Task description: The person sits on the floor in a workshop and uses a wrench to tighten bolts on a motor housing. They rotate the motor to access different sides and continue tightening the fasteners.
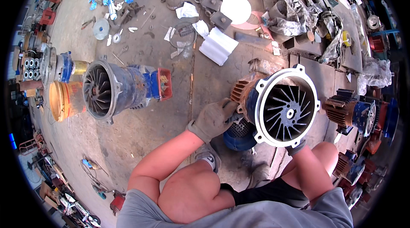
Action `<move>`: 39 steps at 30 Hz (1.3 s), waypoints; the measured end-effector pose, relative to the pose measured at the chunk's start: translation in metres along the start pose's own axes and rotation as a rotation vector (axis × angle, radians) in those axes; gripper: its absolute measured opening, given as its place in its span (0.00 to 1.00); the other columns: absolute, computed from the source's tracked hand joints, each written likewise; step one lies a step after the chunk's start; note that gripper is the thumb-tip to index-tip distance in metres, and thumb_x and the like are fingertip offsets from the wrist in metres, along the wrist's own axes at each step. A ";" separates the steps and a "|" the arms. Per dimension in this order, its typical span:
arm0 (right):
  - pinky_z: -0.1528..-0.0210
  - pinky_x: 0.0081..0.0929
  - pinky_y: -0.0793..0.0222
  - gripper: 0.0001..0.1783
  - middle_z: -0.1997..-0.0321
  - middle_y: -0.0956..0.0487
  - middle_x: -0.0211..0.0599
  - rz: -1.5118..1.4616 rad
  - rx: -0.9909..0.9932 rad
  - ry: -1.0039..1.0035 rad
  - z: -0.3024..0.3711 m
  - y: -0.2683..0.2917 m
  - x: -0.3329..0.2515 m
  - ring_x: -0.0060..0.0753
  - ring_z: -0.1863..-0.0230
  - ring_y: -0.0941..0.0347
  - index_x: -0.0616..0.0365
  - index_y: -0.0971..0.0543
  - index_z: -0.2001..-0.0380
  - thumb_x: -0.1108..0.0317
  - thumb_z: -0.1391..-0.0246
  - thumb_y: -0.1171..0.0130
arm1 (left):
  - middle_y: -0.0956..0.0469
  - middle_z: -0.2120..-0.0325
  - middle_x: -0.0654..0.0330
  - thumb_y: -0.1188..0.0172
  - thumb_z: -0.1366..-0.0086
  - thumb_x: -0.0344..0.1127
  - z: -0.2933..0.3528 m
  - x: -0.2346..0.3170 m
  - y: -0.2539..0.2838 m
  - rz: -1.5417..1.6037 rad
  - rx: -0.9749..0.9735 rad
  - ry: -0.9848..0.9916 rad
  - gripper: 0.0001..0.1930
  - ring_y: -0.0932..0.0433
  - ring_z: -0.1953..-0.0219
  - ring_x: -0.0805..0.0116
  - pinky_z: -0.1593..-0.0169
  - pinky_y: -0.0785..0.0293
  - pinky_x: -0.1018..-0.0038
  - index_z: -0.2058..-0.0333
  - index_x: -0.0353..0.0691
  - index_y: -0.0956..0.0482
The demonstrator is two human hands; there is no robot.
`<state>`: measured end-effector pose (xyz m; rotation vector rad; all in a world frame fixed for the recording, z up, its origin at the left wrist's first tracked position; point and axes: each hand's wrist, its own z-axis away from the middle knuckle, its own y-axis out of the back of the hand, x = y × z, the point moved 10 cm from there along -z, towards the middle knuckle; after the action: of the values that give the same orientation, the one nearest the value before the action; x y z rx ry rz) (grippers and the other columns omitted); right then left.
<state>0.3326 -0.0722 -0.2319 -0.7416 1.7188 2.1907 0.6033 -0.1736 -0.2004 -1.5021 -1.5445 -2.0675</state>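
Note:
In front of me stands an electric motor [251,89] with rusty fins and blue paint. Its open end faces me, showing a bright metal flange ring [261,122] with bolt lugs around a dark bladed fan wheel [279,119]. My left hand [215,119], in a grey glove, is closed at the left side of the motor, its fingertips against the housing edge. My gloved right hand [296,147] is at the flange's lower edge; the ring hides its fingers. Below the motor, between my feet, is a blue part with a dark grille [240,132].
To the left lies a second motor [128,87] with an exposed fan and a red terminal box [164,83]. A yellow bucket [64,101] stands beyond it. More finned motors [341,108] line the right. Ahead are a white foam block [218,46], plastic-wrapped parts [292,16] and scattered tools.

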 end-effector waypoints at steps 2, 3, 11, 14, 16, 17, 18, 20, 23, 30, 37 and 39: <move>0.27 0.46 0.26 0.24 0.34 0.15 0.46 -0.012 0.005 0.002 0.000 0.001 -0.001 0.47 0.33 0.21 0.58 0.19 0.34 0.65 0.30 0.35 | 0.16 0.52 0.46 0.25 0.36 0.34 0.001 -0.003 0.003 0.079 0.033 0.016 0.25 0.12 0.60 0.45 0.56 0.15 0.55 0.41 0.40 0.19; 0.27 0.46 0.26 0.24 0.34 0.15 0.46 -0.023 0.008 -0.002 0.001 0.002 0.000 0.47 0.34 0.21 0.59 0.19 0.34 0.65 0.30 0.35 | 0.16 0.53 0.47 0.27 0.34 0.32 0.002 -0.009 0.007 0.169 0.029 0.133 0.23 0.12 0.60 0.48 0.55 0.16 0.57 0.42 0.39 0.19; 0.31 0.46 0.24 0.18 0.38 0.12 0.48 0.075 -0.088 0.024 0.003 0.046 -0.049 0.51 0.36 0.19 0.57 0.12 0.44 0.72 0.36 0.35 | 0.14 0.53 0.54 0.34 0.28 0.23 0.046 -0.067 -0.006 0.781 -0.021 0.779 0.18 0.12 0.56 0.65 0.49 0.16 0.67 0.41 0.34 0.21; 0.35 0.45 0.22 0.20 0.43 0.10 0.44 -0.200 -0.150 -0.186 0.010 0.054 -0.040 0.51 0.41 0.15 0.61 0.14 0.43 0.74 0.37 0.34 | 0.13 0.51 0.52 0.33 0.29 0.22 0.032 -0.036 0.015 1.130 0.200 0.720 0.21 0.11 0.53 0.64 0.45 0.14 0.68 0.39 0.32 0.23; 0.48 0.39 0.16 0.18 0.50 0.08 0.47 -0.352 -0.069 -0.278 0.013 0.071 -0.051 0.43 0.52 0.11 0.63 0.13 0.45 0.75 0.38 0.29 | 0.13 0.50 0.49 0.32 0.29 0.22 0.025 -0.021 0.025 1.101 0.230 0.706 0.21 0.11 0.50 0.61 0.43 0.12 0.67 0.40 0.30 0.23; 0.48 0.39 0.16 0.17 0.51 0.08 0.46 -0.348 -0.051 -0.269 0.013 0.071 -0.052 0.41 0.52 0.11 0.63 0.13 0.46 0.74 0.37 0.29 | 0.12 0.49 0.48 0.31 0.29 0.22 0.024 -0.017 0.030 1.085 0.248 0.702 0.21 0.10 0.49 0.60 0.42 0.11 0.66 0.41 0.28 0.23; 0.48 0.38 0.16 0.16 0.52 0.08 0.46 -0.342 -0.033 -0.265 0.015 0.073 -0.051 0.39 0.53 0.11 0.63 0.13 0.46 0.74 0.37 0.28 | 0.13 0.49 0.47 0.31 0.29 0.22 0.023 -0.012 0.029 1.145 0.239 0.708 0.20 0.10 0.48 0.59 0.43 0.11 0.66 0.41 0.28 0.23; 0.49 0.38 0.16 0.16 0.51 0.07 0.46 -0.326 -0.050 -0.277 0.019 0.073 -0.052 0.39 0.53 0.10 0.62 0.12 0.46 0.71 0.36 0.26 | 0.13 0.48 0.44 0.30 0.29 0.22 0.022 -0.003 0.024 1.264 0.218 0.716 0.20 0.10 0.47 0.57 0.44 0.10 0.65 0.41 0.27 0.24; 0.52 0.41 0.17 0.17 0.55 0.10 0.49 -0.215 -0.097 -0.259 0.021 0.069 -0.048 0.45 0.57 0.12 0.62 0.13 0.48 0.67 0.36 0.26 | 0.13 0.47 0.43 0.28 0.29 0.24 0.022 0.005 0.024 1.295 0.220 0.688 0.21 0.09 0.46 0.54 0.43 0.09 0.62 0.41 0.27 0.24; 0.63 0.43 0.21 0.19 0.62 0.14 0.53 -0.258 -0.053 -0.143 0.020 0.066 -0.052 0.51 0.68 0.17 0.62 0.14 0.50 0.62 0.37 0.25 | 0.11 0.51 0.55 0.26 0.28 0.28 0.033 -0.013 0.017 1.141 0.302 0.587 0.16 0.11 0.50 0.67 0.47 0.14 0.72 0.45 0.31 0.15; 0.49 0.40 0.14 0.20 0.52 0.08 0.50 -0.240 -0.164 -0.185 0.022 0.054 -0.057 0.44 0.52 0.08 0.67 0.15 0.41 0.70 0.33 0.27 | 0.09 0.55 0.60 0.23 0.30 0.30 0.011 -0.001 0.017 0.922 0.310 0.524 0.15 0.12 0.56 0.75 0.51 0.16 0.78 0.48 0.31 0.12; 0.47 0.40 0.14 0.21 0.52 0.08 0.51 -0.237 -0.184 -0.185 0.024 0.051 -0.055 0.44 0.50 0.09 0.67 0.16 0.40 0.70 0.32 0.28 | 0.08 0.57 0.59 0.23 0.30 0.28 0.003 0.006 0.021 0.800 0.350 0.321 0.15 0.12 0.58 0.75 0.53 0.16 0.78 0.47 0.31 0.13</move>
<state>0.3480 -0.0570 -0.1558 -0.7178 1.2842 2.1933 0.6153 -0.1782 -0.1830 -1.2746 -0.9000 -1.3966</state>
